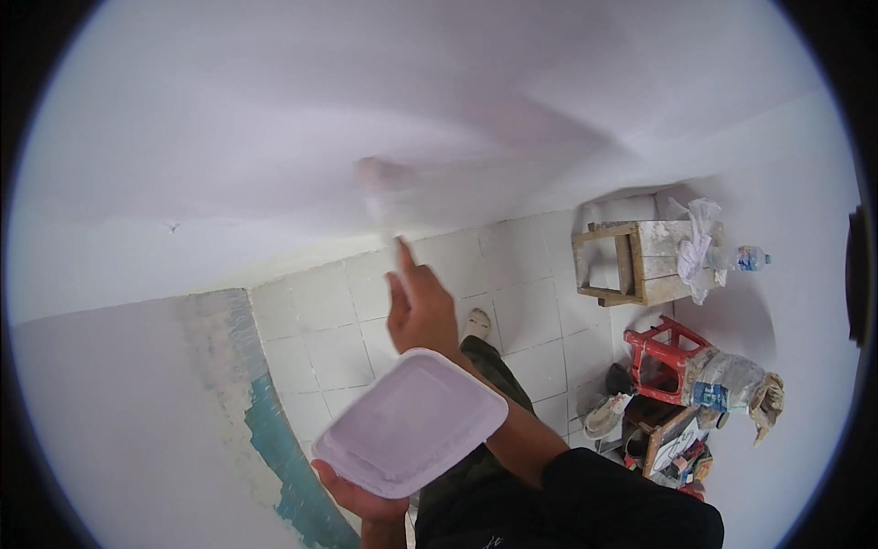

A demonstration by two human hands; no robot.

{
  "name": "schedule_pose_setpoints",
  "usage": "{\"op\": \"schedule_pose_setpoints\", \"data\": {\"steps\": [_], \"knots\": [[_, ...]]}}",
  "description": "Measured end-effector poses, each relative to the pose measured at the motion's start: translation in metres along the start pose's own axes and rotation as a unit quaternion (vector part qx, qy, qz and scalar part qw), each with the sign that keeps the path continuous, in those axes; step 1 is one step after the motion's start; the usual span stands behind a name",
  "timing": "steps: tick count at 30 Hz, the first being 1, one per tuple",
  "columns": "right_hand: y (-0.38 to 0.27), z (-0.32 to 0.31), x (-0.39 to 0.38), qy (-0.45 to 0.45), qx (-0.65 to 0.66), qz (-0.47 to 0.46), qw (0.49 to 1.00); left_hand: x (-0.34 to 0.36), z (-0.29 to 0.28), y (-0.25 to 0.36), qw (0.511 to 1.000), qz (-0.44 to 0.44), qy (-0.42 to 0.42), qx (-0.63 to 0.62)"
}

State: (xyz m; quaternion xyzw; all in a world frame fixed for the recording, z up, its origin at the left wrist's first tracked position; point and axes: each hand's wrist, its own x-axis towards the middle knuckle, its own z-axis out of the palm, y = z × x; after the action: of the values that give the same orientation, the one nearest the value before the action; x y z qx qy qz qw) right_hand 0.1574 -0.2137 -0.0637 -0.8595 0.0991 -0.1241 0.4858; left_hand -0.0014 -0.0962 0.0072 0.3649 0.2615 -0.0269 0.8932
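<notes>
Stretched out ahead, my right hand (425, 302) is closed round the handle of a paintbrush (375, 188), which is smeared by motion. The brush's head is at the white wall (274, 156), apparently touching it. My left hand (361, 494) grips the near left edge of a shallow white plastic tray (498, 416) with rounded corners, thumb along its side. Pale lilac-white paint coats the tray's inside. The tray is held level below my right forearm and hides part of it.
On the right stand a wooden crate stool (658, 265) with a plastic bag (697, 247) and a water bottle (752, 259). Nearer is a red plastic stool (663, 357) bearing a large clear container (727, 384). Peeling teal paint (283, 448) marks the left wall. White tiles (521, 265) cover the floor.
</notes>
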Motion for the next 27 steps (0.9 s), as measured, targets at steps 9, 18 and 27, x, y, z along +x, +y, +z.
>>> {"op": "schedule_pose_setpoints", "data": {"steps": [9, 18, 27], "knots": [[0.046, -0.055, 0.053, -0.071, -0.007, -0.042, 0.997, 0.007, 0.006, -0.004, 0.997, -0.012, 0.066, -0.037], [0.17, -0.138, 0.048, 0.116, -0.038, 0.249, 0.961, 0.01, 0.008, -0.01, 0.995, -0.03, 0.064, -0.065], [0.054, -0.077, 0.059, -0.022, 0.311, 0.331, 0.891, 0.011, 0.014, -0.011, 0.997, -0.009, 0.049, -0.062]]}}
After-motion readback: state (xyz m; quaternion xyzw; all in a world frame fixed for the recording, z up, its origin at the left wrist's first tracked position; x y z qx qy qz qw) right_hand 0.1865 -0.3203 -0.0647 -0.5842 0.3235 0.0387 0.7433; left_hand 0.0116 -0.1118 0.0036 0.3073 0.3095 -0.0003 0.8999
